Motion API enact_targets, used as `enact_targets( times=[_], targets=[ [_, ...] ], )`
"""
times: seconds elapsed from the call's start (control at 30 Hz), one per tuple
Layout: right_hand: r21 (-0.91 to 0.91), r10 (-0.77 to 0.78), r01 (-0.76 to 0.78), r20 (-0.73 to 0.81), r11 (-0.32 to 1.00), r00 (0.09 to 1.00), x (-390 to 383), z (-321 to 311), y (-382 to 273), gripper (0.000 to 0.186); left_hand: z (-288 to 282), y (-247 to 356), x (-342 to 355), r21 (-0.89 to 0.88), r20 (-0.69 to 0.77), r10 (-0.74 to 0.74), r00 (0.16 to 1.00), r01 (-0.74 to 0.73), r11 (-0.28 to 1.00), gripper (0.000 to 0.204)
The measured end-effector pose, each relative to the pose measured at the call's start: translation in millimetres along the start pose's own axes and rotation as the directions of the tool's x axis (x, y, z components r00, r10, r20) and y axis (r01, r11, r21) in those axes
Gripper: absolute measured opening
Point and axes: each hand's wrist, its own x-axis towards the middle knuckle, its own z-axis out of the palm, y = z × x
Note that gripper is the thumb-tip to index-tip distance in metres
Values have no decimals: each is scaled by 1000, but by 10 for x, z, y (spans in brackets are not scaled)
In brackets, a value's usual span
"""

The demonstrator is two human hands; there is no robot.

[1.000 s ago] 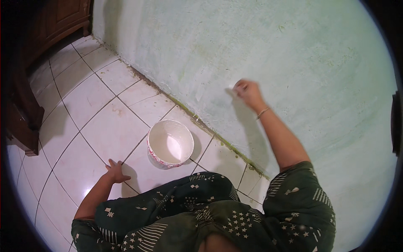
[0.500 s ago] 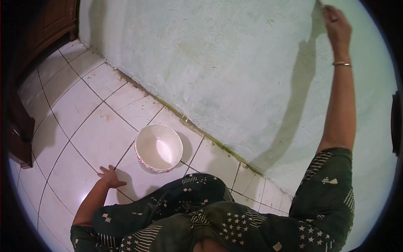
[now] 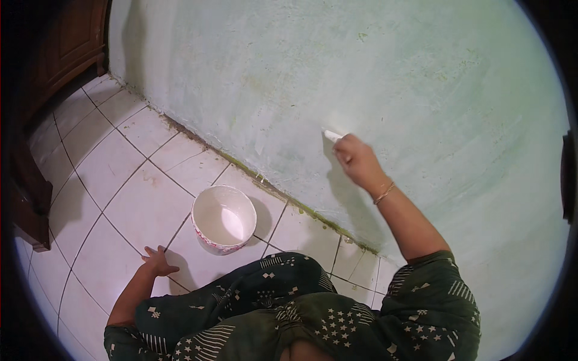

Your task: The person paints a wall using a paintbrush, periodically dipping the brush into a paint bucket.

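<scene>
My right hand [image 3: 359,161] is closed around a slim white-ended tool [image 3: 332,136] that looks like a paintbrush. Its white end is at the pale green wall [image 3: 283,78]; the handle is mostly hidden in my fist. To the left, my left hand [image 3: 159,262] rests on the tiled floor with its fingers spread and nothing in it. Between that hand and the wall stands a round white bucket [image 3: 208,239] with a red pattern outside. The inside of the bucket is white, and I cannot tell how much is in it.
Along the wall's foot runs a rough, stained green edge [image 3: 289,202]. A dark wooden cabinet [image 3: 72,36] stands at the far left, and a dark wooden furniture leg [image 3: 33,207] is below it. White tiles [image 3: 129,192] cover the floor. A dark object [image 3: 568,177] sits at the right rim.
My right hand has swept from the upper right down and left across the wall, still holding the slim tool. My left hand stays on the floor. The view has shifted slightly.
</scene>
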Motion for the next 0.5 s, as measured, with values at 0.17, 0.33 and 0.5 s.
enact_targets(
  times=[0.17, 0.33, 0.5],
  targets=[
    [-220, -219, 142, -382, 965, 898, 720, -1241, 159, 13, 63, -138, 20, -22, -9, 56, 998, -56, 998, 120],
    [-462, -307, -23, -625, 887, 717, 1358, -2343, 310, 19, -7, -36, -61, -46, -7, 9, 1000, -9, 999, 116],
    [-639, -306, -135, -530, 757, 791, 1071, -1650, 597, 21, 26, -59, 44, 14, -15, 6, 1000, -6, 1000, 116]
  ],
)
